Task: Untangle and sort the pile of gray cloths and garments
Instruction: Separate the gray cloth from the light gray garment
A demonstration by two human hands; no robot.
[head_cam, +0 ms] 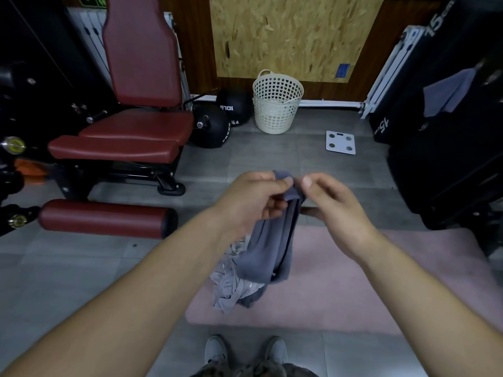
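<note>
Hanging bunched in one long, soft fold, the dark gray cloth (268,248) is held up over the left edge of the pink mat (348,284). The left hand (253,197) pinches its top hem with thumb and curled fingers, and the right hand (334,210) pinches the same hem just beside it. Below lies a crumpled pile of lighter gray garments (231,284), partly under the cloth. Farther back, a black ball (234,106) reads "10LB" and a black box (435,25) "15cm". A cream perforated basket (276,104) stands by the chipboard wall panel (294,34).
</note>
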